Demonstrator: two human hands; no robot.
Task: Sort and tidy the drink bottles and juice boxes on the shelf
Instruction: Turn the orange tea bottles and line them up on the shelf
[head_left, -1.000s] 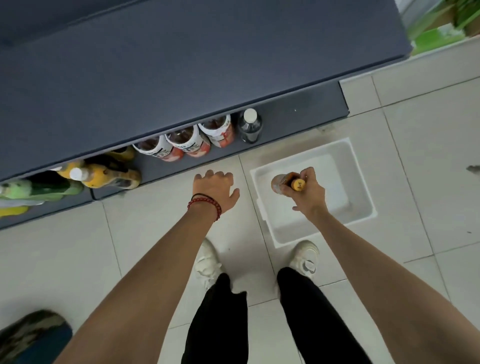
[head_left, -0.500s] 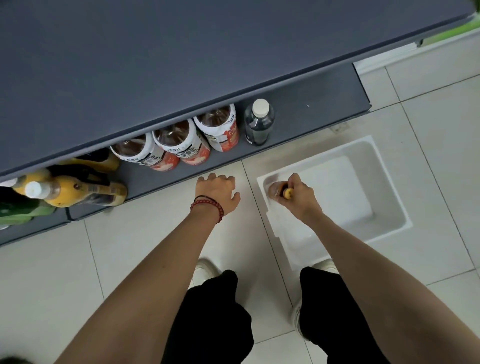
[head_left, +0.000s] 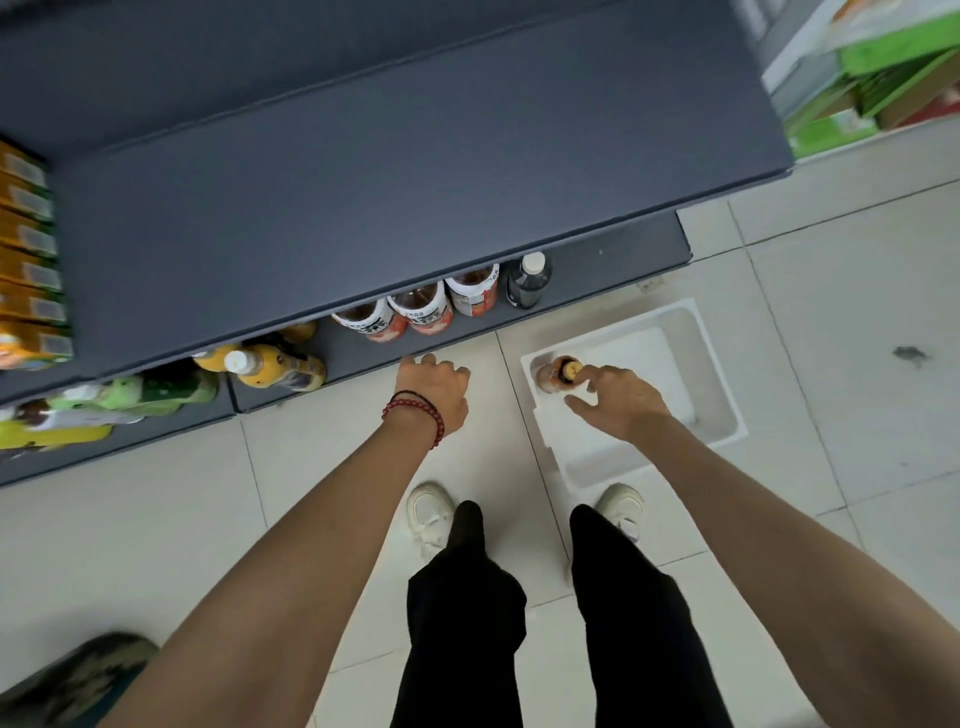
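Head view: a small bottle (head_left: 555, 375) stands upright in the white bin's (head_left: 719, 374) corner nearest the shelf (head_left: 623, 254). The right hand (head_left: 621, 402), fingers spread, hovers beside its yellow cap (head_left: 571, 370); the left hand (head_left: 439, 389) hangs loosely curled, empty. Probably light, stiff, slick: grip its neck.

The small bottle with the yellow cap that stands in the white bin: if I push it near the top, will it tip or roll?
It probably tips easily: the bottle stands upright and looks narrow. Once down, its round body would likely roll, though the corner walls of the white bin beside it should stop it soon.
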